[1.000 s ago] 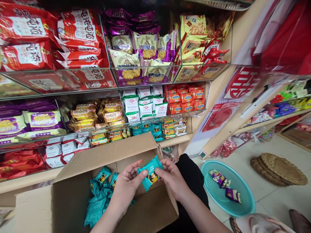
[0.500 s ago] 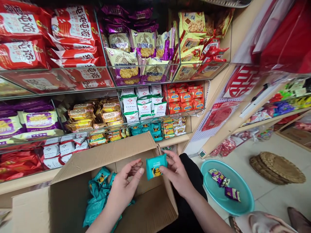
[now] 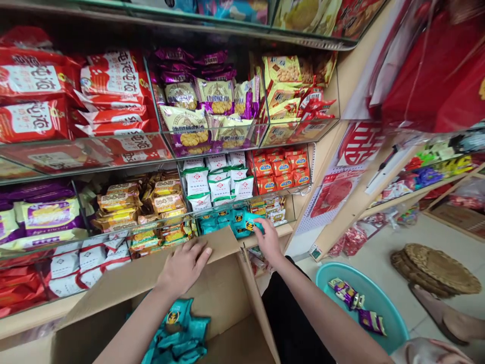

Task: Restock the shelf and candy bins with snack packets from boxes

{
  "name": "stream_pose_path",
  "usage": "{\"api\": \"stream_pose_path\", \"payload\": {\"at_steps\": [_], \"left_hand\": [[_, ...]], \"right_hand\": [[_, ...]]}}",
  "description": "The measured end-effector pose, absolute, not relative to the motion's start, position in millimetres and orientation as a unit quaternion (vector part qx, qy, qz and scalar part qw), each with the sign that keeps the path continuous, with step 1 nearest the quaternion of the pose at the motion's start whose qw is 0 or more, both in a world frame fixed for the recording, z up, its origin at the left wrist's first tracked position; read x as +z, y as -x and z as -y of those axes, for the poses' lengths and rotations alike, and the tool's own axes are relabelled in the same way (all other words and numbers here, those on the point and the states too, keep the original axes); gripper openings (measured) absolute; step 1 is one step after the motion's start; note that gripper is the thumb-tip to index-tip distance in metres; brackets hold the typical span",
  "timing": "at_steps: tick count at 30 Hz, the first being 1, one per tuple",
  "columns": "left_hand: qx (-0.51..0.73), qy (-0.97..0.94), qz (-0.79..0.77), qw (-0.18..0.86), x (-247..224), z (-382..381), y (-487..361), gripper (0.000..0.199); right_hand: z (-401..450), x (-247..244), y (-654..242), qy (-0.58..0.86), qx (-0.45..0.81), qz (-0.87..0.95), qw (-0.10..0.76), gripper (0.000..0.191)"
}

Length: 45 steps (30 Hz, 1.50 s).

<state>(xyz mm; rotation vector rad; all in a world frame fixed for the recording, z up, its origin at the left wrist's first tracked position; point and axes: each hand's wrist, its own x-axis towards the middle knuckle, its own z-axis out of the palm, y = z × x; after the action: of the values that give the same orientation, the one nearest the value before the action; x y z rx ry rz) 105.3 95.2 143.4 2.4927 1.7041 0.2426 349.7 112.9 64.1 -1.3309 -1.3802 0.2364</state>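
Note:
My right hand (image 3: 270, 241) reaches to the lowest shelf, its fingers closed on a small teal snack packet (image 3: 249, 225) with a dark and yellow print. Beside it on that shelf sit more teal packets (image 3: 222, 217), some of them partly behind the glass edge. My left hand (image 3: 185, 268) holds nothing; it lies on the upper flap of the cardboard box (image 3: 220, 247) with its fingers stretched out. Inside the box, below my left forearm, is a loose heap of teal packets (image 3: 184, 333), partly hidden by the arm.
Glass-fronted shelves hold red packs (image 3: 34, 121), purple biscuit packs (image 3: 189, 131), white-and-green packets (image 3: 197, 182) and small red packets (image 3: 284, 167). On the floor at right stand a teal basin (image 3: 394, 313) with purple packets and round woven mats (image 3: 435, 268). A person's foot (image 3: 439, 311) shows nearby.
My right hand has carried the teal packet from above the box forward to the lowest shelf. My left hand has moved away from the packet onto the box flap. The view has tilted up.

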Motion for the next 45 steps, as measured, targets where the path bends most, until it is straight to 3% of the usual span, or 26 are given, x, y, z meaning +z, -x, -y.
{"api": "stream_pose_path", "payload": {"at_steps": [7, 25, 29, 38, 45], "left_hand": [[0.041, -0.814, -0.571, 0.103, 145, -98, -109, 0.052], [0.004, -0.791, -0.604, 0.095, 147, -91, -121, 0.049], [0.007, -0.789, -0.607, 0.098, 146, -91, -121, 0.047], [0.004, -0.792, -0.604, 0.089, 143, -90, -119, 0.049], [-0.002, -0.787, -0.609, 0.094, 144, -90, -120, 0.049]], "right_hand": [[-160, 50, -334, 0.594, 0.030, 0.627, 0.504, 0.033], [-186, 30, -318, 0.646, -0.009, 0.556, 0.523, 0.032], [-192, 38, -314, 0.681, -0.003, 0.573, 0.456, 0.031], [-185, 55, -317, 0.749, -0.060, 0.627, 0.205, 0.039], [-186, 64, -326, 0.733, -0.076, 0.666, 0.119, 0.043]]}}
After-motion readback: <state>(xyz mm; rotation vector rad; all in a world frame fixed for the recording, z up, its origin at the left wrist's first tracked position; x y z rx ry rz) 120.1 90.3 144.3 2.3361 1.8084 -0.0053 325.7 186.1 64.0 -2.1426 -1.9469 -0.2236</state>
